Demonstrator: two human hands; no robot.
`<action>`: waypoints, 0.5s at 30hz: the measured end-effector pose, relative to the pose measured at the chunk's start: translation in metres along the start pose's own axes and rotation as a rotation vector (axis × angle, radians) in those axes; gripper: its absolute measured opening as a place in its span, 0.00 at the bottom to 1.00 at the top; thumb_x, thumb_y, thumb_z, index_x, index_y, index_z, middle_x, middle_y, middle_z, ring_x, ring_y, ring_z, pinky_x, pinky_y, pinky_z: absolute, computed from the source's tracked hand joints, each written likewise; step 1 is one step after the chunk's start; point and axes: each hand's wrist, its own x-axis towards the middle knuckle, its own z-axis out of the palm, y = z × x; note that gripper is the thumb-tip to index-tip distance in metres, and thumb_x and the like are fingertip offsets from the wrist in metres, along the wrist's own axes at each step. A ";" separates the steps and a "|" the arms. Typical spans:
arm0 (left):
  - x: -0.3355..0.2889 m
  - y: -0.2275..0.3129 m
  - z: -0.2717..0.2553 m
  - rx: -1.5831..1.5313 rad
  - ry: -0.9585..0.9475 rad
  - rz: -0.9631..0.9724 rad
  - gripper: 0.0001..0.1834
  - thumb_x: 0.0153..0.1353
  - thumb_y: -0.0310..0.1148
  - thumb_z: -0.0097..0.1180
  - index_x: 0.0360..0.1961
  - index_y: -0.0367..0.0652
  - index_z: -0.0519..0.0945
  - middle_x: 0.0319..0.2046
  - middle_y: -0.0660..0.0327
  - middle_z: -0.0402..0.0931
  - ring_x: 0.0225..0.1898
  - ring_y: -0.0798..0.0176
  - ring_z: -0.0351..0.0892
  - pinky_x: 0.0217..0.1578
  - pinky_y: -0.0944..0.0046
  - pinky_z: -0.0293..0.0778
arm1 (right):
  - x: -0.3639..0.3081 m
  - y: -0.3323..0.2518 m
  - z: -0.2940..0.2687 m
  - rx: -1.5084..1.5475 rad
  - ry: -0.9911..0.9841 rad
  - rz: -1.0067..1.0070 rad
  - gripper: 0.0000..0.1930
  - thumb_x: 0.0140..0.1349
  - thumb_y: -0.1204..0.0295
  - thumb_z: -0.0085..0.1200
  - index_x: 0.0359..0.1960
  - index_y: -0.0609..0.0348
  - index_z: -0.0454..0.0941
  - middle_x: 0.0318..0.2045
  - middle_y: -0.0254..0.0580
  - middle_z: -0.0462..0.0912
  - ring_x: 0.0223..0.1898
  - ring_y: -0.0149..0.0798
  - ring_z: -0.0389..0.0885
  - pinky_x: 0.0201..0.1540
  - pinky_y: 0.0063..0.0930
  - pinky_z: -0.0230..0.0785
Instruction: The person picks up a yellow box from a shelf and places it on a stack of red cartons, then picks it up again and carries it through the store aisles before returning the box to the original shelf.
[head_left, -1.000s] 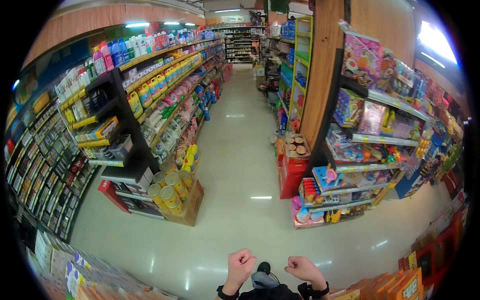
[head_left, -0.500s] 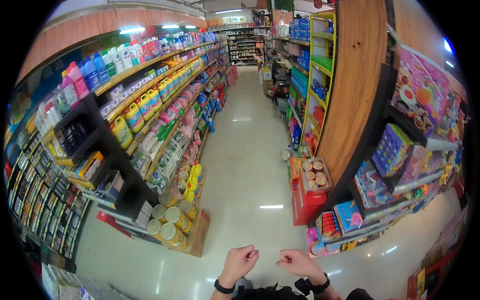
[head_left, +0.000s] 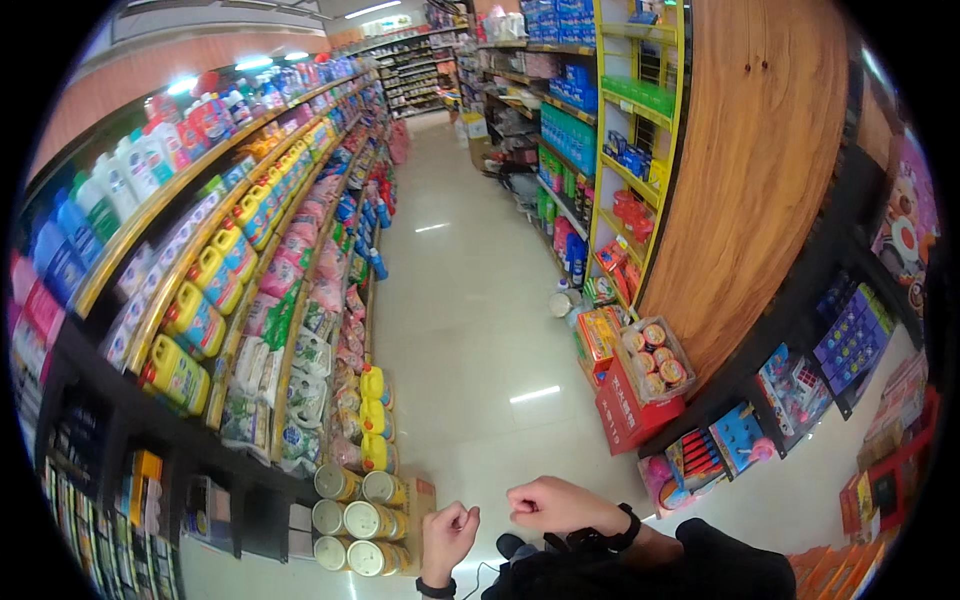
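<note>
My left hand (head_left: pixel 450 535) is curled into a loose fist, with nothing visible in it. It hangs just right of several round tins (head_left: pixel 370 524) with pale lids, in front of a cardboard box (head_left: pixel 421 500). My right hand (head_left: pixel 555 505) is also closed, its fingers folded in and nothing showing in them. The two fists face each other in front of my body, a small gap apart. Dark bands circle both wrists. Neither hand touches any goods.
On the left run long shelves with yellow jugs (head_left: pixel 193 318), bottles (head_left: pixel 145 165) and bagged packs (head_left: pixel 310 358). To the right stand a red box (head_left: pixel 632 412), a carton of round tubs (head_left: pixel 655 358), a yellow rack (head_left: pixel 655 195) and a wooden panel (head_left: pixel 760 180). A tiled aisle floor (head_left: pixel 465 300) lies between.
My view has turned right and moved forward, so the left shelves and tins appear closer. Both fists have shifted left in the picture and closer together, the right one now higher. Both stay closed.
</note>
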 end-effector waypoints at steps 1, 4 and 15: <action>0.021 0.005 0.000 0.001 -0.010 0.032 0.22 0.61 0.26 0.67 0.18 0.40 0.64 0.12 0.62 0.60 0.14 0.69 0.59 0.18 0.66 0.58 | 0.012 0.003 -0.011 0.000 0.054 0.015 0.12 0.59 0.72 0.55 0.24 0.61 0.64 0.17 0.49 0.65 0.19 0.48 0.64 0.25 0.42 0.58; 0.078 0.006 0.016 -0.109 -0.064 0.130 0.22 0.61 0.26 0.67 0.18 0.40 0.64 0.12 0.62 0.60 0.14 0.69 0.59 0.18 0.66 0.58 | 0.036 0.031 -0.039 0.038 0.114 0.073 0.13 0.59 0.73 0.55 0.24 0.60 0.62 0.16 0.44 0.61 0.19 0.41 0.61 0.25 0.39 0.58; 0.285 -0.019 0.091 -0.004 -0.475 0.169 0.18 0.60 0.29 0.65 0.20 0.40 0.67 0.13 0.55 0.65 0.15 0.51 0.66 0.20 0.58 0.67 | 0.194 0.118 -0.174 0.142 0.132 0.102 0.14 0.59 0.73 0.55 0.23 0.59 0.61 0.17 0.39 0.61 0.22 0.33 0.58 0.25 0.35 0.55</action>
